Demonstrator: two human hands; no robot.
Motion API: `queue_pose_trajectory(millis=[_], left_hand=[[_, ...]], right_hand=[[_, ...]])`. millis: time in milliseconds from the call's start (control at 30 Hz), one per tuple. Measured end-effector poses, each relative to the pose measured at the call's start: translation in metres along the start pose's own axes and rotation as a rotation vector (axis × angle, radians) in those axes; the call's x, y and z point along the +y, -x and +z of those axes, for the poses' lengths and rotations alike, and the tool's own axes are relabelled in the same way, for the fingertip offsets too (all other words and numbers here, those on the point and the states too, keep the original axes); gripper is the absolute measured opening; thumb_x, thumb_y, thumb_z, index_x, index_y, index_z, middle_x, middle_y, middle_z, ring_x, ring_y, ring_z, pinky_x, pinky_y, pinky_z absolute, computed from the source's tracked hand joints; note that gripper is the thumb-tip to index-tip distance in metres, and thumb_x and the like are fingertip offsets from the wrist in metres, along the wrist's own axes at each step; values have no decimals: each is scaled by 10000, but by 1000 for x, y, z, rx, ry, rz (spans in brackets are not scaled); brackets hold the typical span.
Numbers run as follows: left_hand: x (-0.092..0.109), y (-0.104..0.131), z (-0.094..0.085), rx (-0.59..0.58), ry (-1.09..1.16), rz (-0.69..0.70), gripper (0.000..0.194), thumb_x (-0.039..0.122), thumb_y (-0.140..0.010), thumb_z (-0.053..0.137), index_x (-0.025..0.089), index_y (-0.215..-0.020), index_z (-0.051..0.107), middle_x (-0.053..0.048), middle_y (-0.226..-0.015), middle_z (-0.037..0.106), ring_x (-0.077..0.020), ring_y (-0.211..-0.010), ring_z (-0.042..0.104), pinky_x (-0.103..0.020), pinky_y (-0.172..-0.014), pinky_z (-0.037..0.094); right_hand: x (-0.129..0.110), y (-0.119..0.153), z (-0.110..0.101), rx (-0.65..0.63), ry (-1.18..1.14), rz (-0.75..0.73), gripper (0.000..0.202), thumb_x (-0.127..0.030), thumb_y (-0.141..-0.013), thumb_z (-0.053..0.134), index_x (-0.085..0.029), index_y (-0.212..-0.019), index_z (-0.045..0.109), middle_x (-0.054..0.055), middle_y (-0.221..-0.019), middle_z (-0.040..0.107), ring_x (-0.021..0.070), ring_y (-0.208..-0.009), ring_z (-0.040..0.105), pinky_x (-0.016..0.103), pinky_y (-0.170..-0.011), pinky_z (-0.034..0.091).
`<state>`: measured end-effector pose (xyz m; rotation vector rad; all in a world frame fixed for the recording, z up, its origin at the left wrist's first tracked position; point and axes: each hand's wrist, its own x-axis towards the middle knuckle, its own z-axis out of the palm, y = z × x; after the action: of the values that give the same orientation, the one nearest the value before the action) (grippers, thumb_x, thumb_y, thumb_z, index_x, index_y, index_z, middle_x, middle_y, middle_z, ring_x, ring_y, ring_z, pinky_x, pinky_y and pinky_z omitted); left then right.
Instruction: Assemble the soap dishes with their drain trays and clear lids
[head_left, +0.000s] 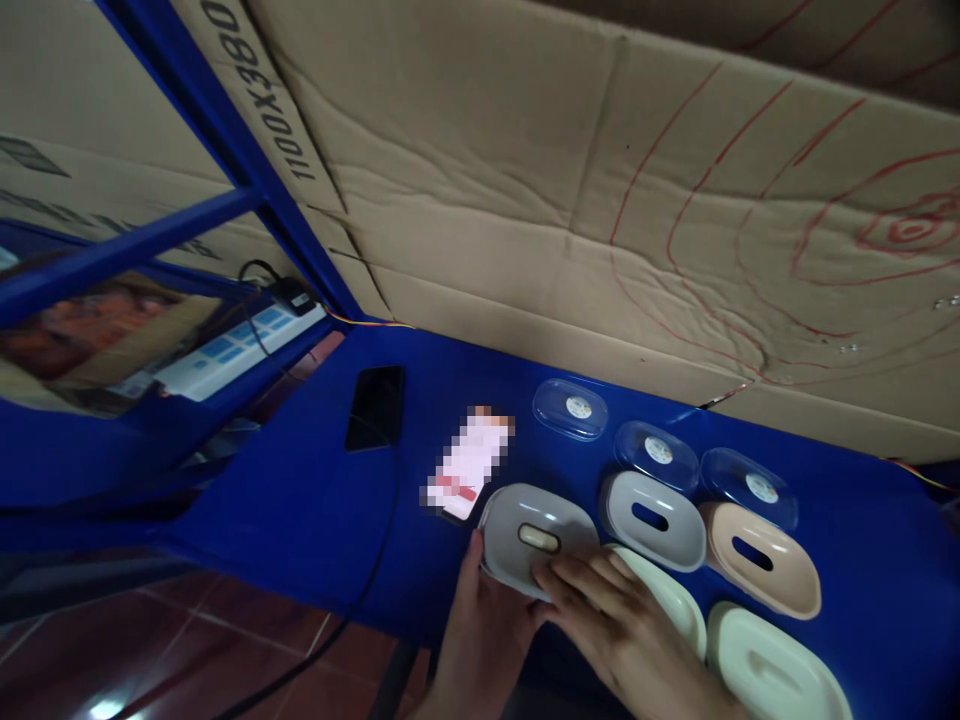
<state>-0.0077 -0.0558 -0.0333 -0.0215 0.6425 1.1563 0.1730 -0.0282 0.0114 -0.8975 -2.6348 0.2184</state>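
Head view: The held gray dish [508, 522] is at the lower center of the frame, above the near edge of the blue table [277, 490]. The left hand [487, 625] grips its left side, thumb at the rim. The right hand [619, 610] contacts the near right side with bent fingers; its thumb is hidden, so whether its grip is closed cannot be told. A cream insert [538, 538] is visible in the dish's central slot.

To the right, the second gray dish [686, 535] and the beige dish [795, 575] each show an elongated dark opening. Below them, a partly covered pale green dish [686, 605] lies behind the right hand, and another pale green dish [776, 670] occupies the lower right. Three transparent covers with round labels, the left cover [559, 408], middle cover [634, 450] and right cover [731, 478], form a row above the dishes. A lit phone [472, 460] lies just beside the held dish, upper left; a dark phone [375, 405] lies farther left.
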Motion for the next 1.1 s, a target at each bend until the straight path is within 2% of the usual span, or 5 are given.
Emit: queue_pose_trajectory(millis=[267, 400, 500, 800, 1100], left_hand=[[1, -9, 4, -56, -330, 194, 555, 596, -997, 361, 256, -1076, 793, -77, -1188, 782, -354, -1245, 673, -644, -820, 555], [0, -11, 7, -34, -279, 182, 459, 651, -927, 503, 391, -1219, 745, -22, -1341, 728, -347, -1316, 621, -646, -1013, 504], [2, -14, 9, 3, -107, 90, 478, 670, -907, 537, 448, -1303, 687, 25, -1435, 666, -344, -1451, 485, -645, -1162, 383], [6, -18, 28, -44, 37, 7, 584, 642, -984, 446, 318, -1451, 578, -46, -1482, 635, -319, -1491, 434, -574, -1214, 343], [-2, -11, 24, -54, 93, 5, 596, 648, -1009, 389, 273, -1410, 618, -47, -1458, 658, -292, -1481, 451, -511, -1250, 296]], right_hand=[[134, -57, -10, -76, 13, 287, 738, -472, -957, 682, -270, -1592, 364, 134, -1627, 406, 358, -1504, 375, 600, -1193, 370], [182, -82, 10, -113, 17, 319, 799, -464, -873, 778, -197, -1543, 435, 190, -1497, 535, 388, -1371, 530, 600, -1110, 460], [169, -78, 2, -56, 26, 325, 720, -440, -927, 710, -194, -1538, 418, 180, -1469, 545, 363, -1378, 512, 574, -1127, 449], [46, -8, -21, -86, -125, 291, 808, -461, -907, 713, -299, -1600, 330, 121, -1583, 440, 333, -1426, 480, 483, -1100, 517], [41, 8, -9, -117, -116, 300, 812, -462, -939, 686, -306, -1620, 273, 134, -1607, 387, 338, -1455, 447, 510, -1110, 517]])
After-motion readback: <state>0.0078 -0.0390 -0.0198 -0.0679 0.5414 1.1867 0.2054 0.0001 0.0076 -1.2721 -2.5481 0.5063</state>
